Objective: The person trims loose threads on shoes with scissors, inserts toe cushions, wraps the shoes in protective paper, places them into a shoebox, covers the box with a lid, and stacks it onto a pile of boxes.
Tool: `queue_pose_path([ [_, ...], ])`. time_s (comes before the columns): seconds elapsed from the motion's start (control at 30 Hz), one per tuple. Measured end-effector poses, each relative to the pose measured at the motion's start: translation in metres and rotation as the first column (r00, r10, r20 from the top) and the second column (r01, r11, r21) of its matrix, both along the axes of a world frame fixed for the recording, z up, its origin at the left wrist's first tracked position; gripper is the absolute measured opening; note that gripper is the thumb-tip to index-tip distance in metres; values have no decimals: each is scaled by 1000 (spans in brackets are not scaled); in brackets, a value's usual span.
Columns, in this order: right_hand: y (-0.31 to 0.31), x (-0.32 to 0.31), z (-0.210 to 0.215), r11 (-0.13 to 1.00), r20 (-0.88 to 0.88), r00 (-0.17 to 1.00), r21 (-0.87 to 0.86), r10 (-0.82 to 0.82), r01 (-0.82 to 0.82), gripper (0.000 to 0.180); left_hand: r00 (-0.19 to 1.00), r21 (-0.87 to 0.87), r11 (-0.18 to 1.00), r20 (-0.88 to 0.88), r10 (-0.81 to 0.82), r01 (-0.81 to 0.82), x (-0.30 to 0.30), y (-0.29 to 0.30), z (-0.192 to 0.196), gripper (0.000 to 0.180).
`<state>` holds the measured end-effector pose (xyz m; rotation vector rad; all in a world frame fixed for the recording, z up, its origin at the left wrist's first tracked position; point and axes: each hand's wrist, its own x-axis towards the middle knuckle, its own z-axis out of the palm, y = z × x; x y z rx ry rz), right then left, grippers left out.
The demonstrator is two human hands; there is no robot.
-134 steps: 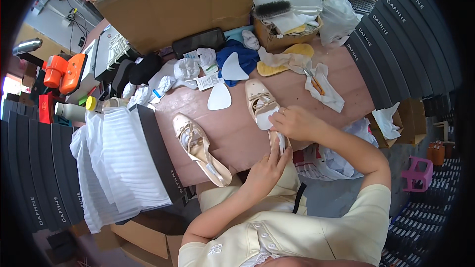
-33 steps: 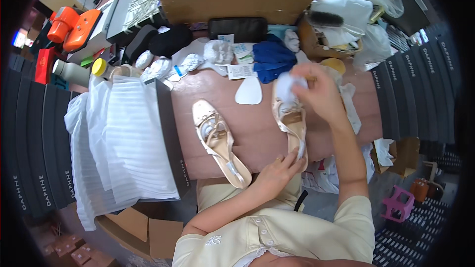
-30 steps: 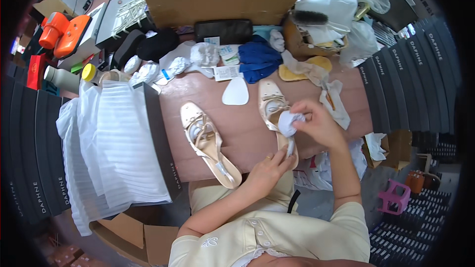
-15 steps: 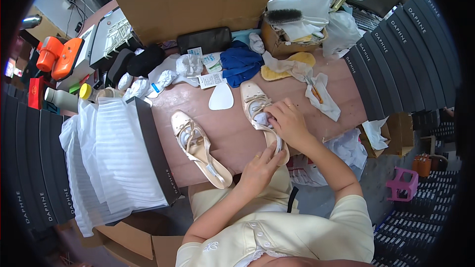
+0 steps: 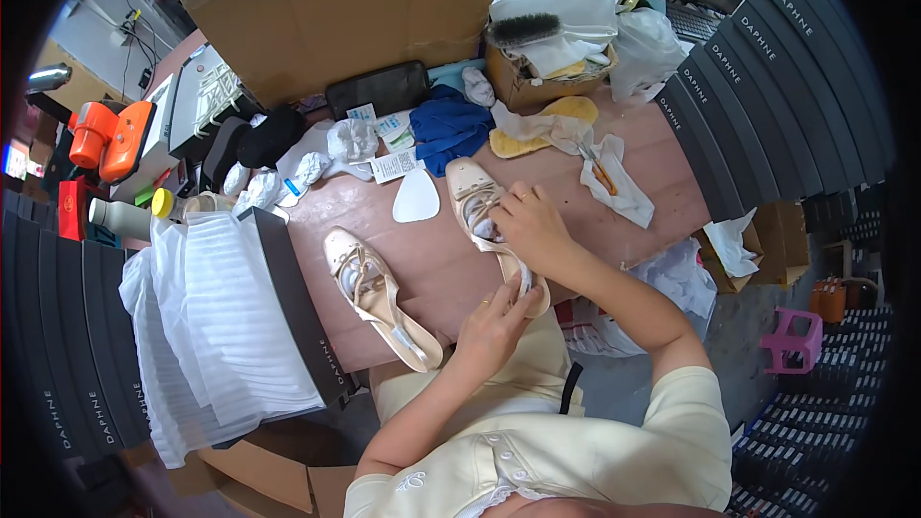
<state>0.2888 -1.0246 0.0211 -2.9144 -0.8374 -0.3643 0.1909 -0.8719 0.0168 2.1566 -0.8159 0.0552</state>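
Observation:
A cream slingback flat shoe [image 5: 463, 176] with a bow lies toe-away near the table's front edge, pale stuffing inside its toe. Around the back strap, at its heel end, the fingers of my left hand [image 5: 496, 328] are closed. Bent over the middle of that shoe, my right hand [image 5: 533, 228] pinches at the side of its opening; its fingertips are partly hidden. To the left rests the matching cream shoe [image 5: 347, 251], also stuffed at the toe, with no hand on it. A white rounded card [image 5: 416, 197] lies between the two toes.
An open black shoebox [image 5: 305, 312] draped with white foam wrap [image 5: 225, 297] stands at left. Stacked dark shoeboxes [image 5: 758, 105] rise at right. Behind are a blue cloth [image 5: 449, 127], a yellow pad [image 5: 566, 120], crumpled paper [image 5: 351, 139] and a large carton [image 5: 355, 19].
The whole view has shifted slightly, so the table things sit a little further left. Both hands stay at the same shoe with nearly the same grip.

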Motion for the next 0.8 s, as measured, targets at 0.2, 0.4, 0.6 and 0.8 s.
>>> queue_pose_path([
  [0.2, -7, -3, 5, 997, 85, 996, 79, 5, -12, 15, 1000, -2, 1000, 1, 18, -18, 0, -2, 1, 45],
  [0.4, 0, 9, -5, 972, 304, 946, 159, 117, -171, 14, 1000, 5, 1000, 8, 6, -6, -3, -2, -2, 47],
  [0.6, -3, -12, 2, 961, 127, 972, 221, -199, 168, 30, 1000, -20, 1000, -4, -14, 14, 0, -2, -7, 49],
  [0.8, -2, 7, 2, 887, -155, 954, 354, -257, 296, 27, 1000, -18, 1000, 2, -14, 14, 2, 1, -6, 49],
])
